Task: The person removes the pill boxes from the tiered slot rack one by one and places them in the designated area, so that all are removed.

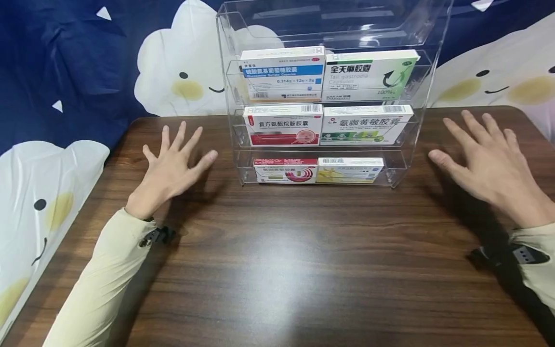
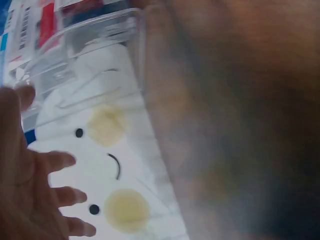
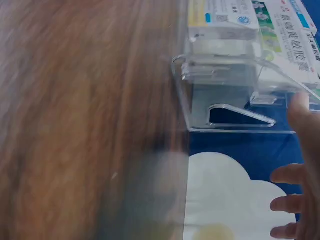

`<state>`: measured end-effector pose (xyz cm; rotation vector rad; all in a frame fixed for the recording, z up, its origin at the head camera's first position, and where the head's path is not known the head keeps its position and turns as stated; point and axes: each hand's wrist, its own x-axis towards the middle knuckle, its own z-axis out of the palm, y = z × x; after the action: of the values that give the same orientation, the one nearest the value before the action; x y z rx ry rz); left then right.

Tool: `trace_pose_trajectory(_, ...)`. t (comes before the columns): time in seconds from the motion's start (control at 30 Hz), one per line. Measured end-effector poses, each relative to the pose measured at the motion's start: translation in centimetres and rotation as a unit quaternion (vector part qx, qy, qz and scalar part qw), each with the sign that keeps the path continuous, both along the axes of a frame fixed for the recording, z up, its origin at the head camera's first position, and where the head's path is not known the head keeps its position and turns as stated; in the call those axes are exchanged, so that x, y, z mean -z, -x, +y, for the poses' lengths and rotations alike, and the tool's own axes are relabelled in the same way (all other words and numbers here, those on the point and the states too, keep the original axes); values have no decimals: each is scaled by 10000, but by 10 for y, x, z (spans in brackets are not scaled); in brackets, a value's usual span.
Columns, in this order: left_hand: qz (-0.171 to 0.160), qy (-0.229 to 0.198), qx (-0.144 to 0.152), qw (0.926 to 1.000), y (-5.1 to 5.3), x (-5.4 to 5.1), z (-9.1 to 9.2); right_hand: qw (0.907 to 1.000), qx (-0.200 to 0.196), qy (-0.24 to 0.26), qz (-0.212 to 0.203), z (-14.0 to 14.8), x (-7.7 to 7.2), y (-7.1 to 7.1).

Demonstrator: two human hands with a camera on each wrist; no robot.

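Observation:
A clear acrylic tiered rack (image 1: 401, 164) stands at the back of the table, with medicine boxes in pairs on three of its tiers. A blue-and-white box (image 1: 282, 77) and a green-and-white box (image 1: 368, 79) sit highest. Below them are a red-and-white box (image 1: 284, 126) and a white box with a green band (image 1: 366, 126). Lowest come a white box with a red top (image 1: 286, 172) and a yellow-and-white box (image 1: 350, 172). My left hand (image 1: 169, 166), fingers spread, is left of the rack; my right hand (image 1: 490, 159), likewise spread, is to its right. Both hold nothing and stay apart from the rack.
The dark wooden table (image 1: 269, 260) stretches in front of the rack. Behind it hangs a blue cloth (image 1: 65, 62) with white smiling clouds. The rack's top tier (image 1: 334, 24) holds no box. Each wrist wears a dark strap (image 1: 158, 236).

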<state>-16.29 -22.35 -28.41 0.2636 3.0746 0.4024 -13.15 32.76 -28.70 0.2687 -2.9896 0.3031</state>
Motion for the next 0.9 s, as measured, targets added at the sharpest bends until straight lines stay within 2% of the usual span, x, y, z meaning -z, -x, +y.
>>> trace_pose_trajectory(0.1, 498, -821, 141, 9953, 4, -10, 6, 9968, -12, 509, 615, -7, -7, -5)
trace_pose_trajectory(0.2, 1063, -1660, 258, 9800, 7, -20, 16, 9885, 2, 874, 1238, -17, -14, -10)
trace_pose_trajectory(0.3, 1417, -2244, 207, 9639, 10, -29, 29, 9729, -232, 1320, 1886, -28, -20, -15)
trace_pose_trajectory(0.4, 1445, -2784, 112, 9495, 13, -35, 42, 9596, -443, 1566, 2294, -37, -26, -19)
trace_pose_trajectory(0.5, 1351, -3230, 105, 9366, 17, -39, 55, 9592, -550, 1520, 2321, -46, -33, -24)
trace_pose_trajectory(0.57, 1272, -3432, 99, 9306, 19, -42, 62, 9610, -675, 1385, 2297, -52, -36, -27)
trace_pose_trajectory(0.7, 1206, -3672, 8, 9223, 20, -45, 73, 9570, -1196, 1286, 2310, -65, -37, -30)
trace_pose_trajectory(0.9, 1085, -4224, -211, 8996, 18, -51, 82, 9468, -2013, 1099, 2257, -82, -33, -25)
